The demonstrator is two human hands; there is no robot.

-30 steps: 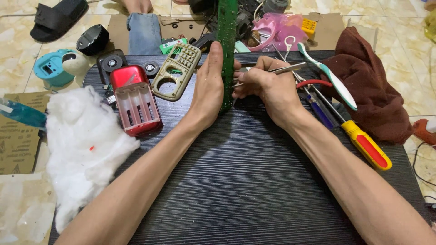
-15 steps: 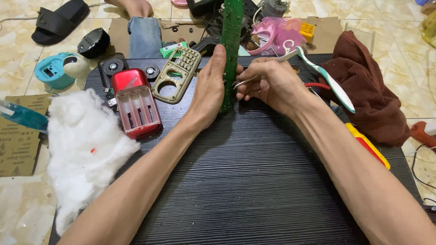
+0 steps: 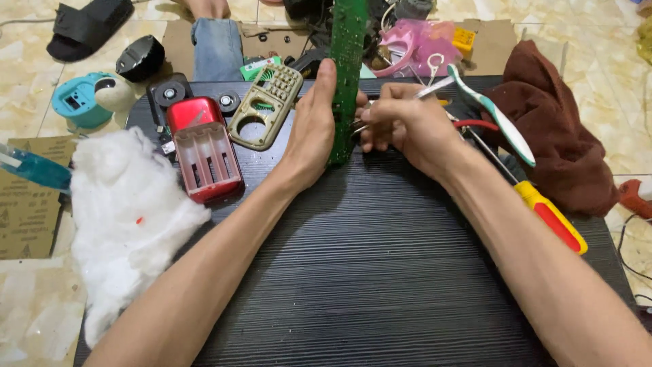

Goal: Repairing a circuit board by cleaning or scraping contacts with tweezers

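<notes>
A long green circuit board (image 3: 348, 61) stands on edge on the black ribbed board (image 3: 367, 272). My left hand (image 3: 311, 129) grips it from the left side, thumb up along its face. My right hand (image 3: 407, 126) is closed on metal tweezers (image 3: 435, 86), whose tips meet the circuit board's right side near its lower end.
A red battery case (image 3: 204, 153) and a beige keypad shell (image 3: 266, 105) lie left of my hands, beside a wad of white cotton (image 3: 129, 217). At right are a toothbrush (image 3: 492, 115), a yellow-red screwdriver (image 3: 547, 214) and a brown cloth (image 3: 557, 129). A person's knee (image 3: 217, 44) is behind.
Both hands and the circuit board stay together; my right hand has shifted slightly along the board with the tweezers. The view has moved a little.
</notes>
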